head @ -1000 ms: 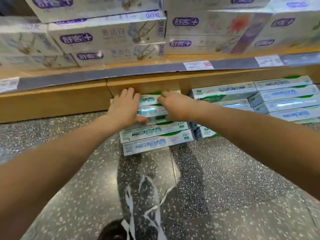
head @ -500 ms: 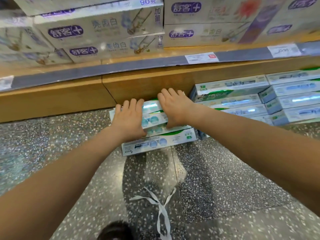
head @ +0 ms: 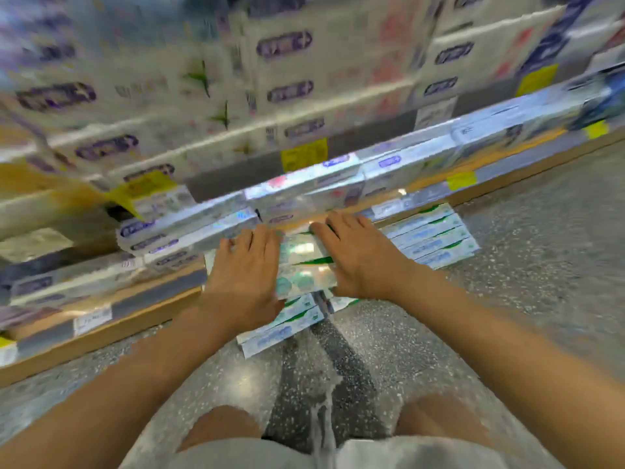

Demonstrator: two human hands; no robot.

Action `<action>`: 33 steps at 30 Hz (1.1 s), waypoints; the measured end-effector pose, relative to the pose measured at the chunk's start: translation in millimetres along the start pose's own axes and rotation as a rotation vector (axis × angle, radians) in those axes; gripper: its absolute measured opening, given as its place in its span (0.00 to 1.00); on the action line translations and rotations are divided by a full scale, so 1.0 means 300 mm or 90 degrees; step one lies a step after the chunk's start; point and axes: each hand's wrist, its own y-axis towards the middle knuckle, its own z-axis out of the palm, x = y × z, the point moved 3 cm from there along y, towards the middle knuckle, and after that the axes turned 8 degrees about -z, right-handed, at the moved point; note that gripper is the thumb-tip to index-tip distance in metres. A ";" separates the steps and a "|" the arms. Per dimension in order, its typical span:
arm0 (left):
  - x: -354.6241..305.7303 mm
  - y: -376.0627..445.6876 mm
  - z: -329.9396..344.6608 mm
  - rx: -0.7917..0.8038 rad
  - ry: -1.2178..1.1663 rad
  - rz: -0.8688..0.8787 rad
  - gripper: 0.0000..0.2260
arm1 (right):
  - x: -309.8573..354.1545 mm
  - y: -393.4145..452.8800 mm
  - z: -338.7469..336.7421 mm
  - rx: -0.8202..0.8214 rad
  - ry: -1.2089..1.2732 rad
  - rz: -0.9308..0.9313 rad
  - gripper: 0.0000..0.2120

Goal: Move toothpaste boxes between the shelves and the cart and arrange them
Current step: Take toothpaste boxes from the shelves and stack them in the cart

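You get bright, even store light with glare on the glossy floor (head: 243,377) and foil boxes (head: 203,228), heavy motion blur smearing the upper shelves (head: 236,79), and wide-angle bending at the edges.

Your left hand (head: 245,279) and right hand (head: 360,257) clasp the two ends of a bundle of green-and-white toothpaste boxes (head: 306,265), fingers wrapped over the top box. The bundle is held above the speckled floor (head: 507,282), in front of the wooden shelf edge (head: 111,328). Under your hands, two more green-and-white boxes (head: 280,330) lie on the floor, and a further stack (head: 434,236) sits to your right against the shelf base. Blurred purple-logo boxes (head: 189,228) fill the shelves above. Your knees (head: 221,426) show at the bottom.
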 end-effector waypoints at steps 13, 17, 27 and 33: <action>-0.431 -0.141 -1.836 -0.243 -0.130 0.279 0.40 | 0.151 -0.820 -1.824 -0.220 -0.204 0.335 0.51; -0.491 -0.296 -2.103 -0.314 -0.145 0.384 0.38 | 0.365 -1.016 -2.059 -0.251 -0.281 0.427 0.50; -0.690 -0.885 -2.317 -0.334 -0.175 0.772 0.41 | 1.112 -1.482 -2.139 -0.200 -0.359 0.779 0.47; -0.863 -1.369 -2.335 -0.341 -0.191 0.986 0.41 | 1.632 -1.766 -2.125 -0.157 -0.395 0.989 0.38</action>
